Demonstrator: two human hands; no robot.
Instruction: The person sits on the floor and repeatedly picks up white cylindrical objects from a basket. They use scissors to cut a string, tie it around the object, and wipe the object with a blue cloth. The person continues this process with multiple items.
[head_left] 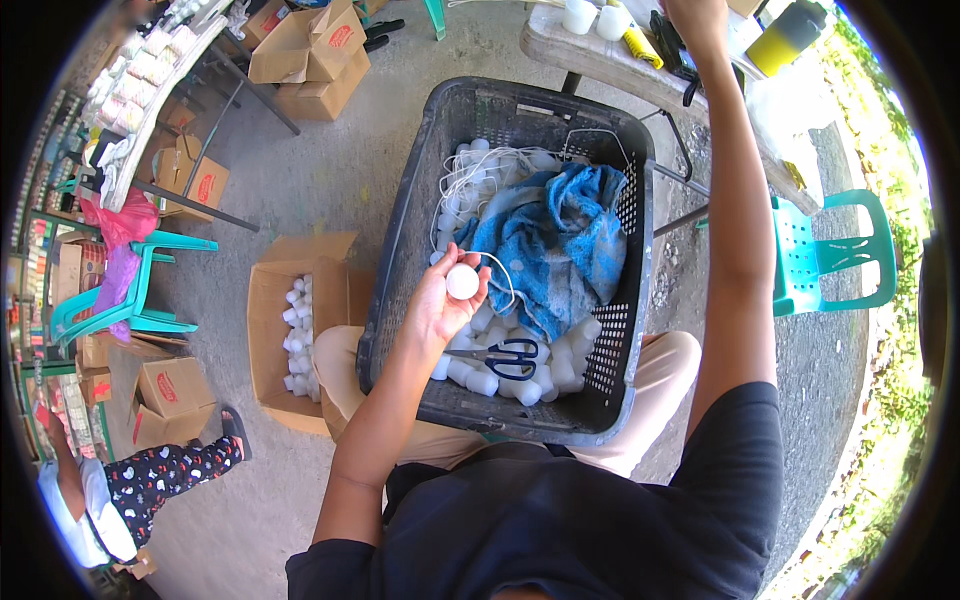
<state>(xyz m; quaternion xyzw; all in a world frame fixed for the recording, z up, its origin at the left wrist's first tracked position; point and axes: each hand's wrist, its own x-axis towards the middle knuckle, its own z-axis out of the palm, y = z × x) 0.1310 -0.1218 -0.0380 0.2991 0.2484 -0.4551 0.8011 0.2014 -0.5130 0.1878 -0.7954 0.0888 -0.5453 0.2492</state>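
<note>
In the centre of the frame, a black crate (520, 427) holds many white plastic cups (480, 382), a tangle of white cord (470, 170) and a crumpled blue towel (575, 220), which covers part of them. Dark-handled scissors (512, 358) lie on the cups in the crate's lower half. Above it all, at mid-frame, the left hand (440, 300) grips a round white piece (462, 282) with its fingers; a strand of cord loops out beside it. The right hand (695, 10) is cut off by the top edge over the worktop (560, 45), so I cannot tell its grip. Nearby are two white containers (595, 20), a yellow tube (642, 47) and a black-and-yellow bottle (787, 40). Just left of the crate, an open cardboard box (265, 345) contains more white cups. A teal chair (845, 255) stands at right.
</note>
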